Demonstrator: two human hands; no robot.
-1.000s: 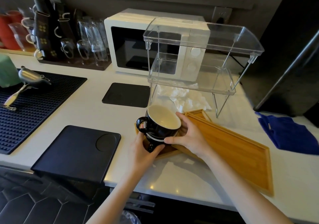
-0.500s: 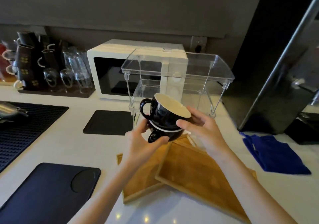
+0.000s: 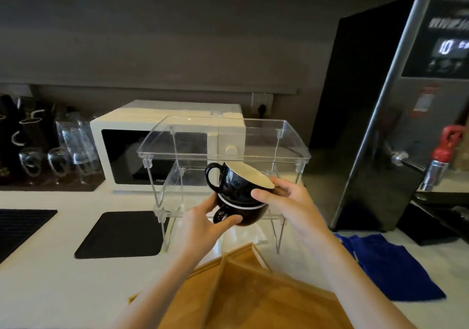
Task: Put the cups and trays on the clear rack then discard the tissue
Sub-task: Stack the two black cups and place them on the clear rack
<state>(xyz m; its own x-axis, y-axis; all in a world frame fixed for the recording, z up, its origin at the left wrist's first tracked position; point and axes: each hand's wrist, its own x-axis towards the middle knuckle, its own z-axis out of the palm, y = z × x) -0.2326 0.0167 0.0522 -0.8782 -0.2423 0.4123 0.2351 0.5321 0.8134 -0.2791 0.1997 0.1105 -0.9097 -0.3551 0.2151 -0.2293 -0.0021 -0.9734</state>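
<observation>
A: Two black cups (image 3: 238, 191), stacked and tilted, up in front of the clear rack's (image 3: 223, 156) lower tier, off the surface (image 3: 50, 278).
B: Left hand (image 3: 200, 224) under the lower cup, fingers (image 3: 228, 220) curled round it by the handle. Right hand (image 3: 291, 207) on the upper cup, thumb on its side, fingers behind the rim.
A: Cream inside the top cup, nothing in it. Both rack tiers bare.
B: White tissue (image 3: 251, 234) beneath the rack. Two wooden trays (image 3: 253, 295) overlapping on the surface, nearest the camera, unloaded.
</observation>
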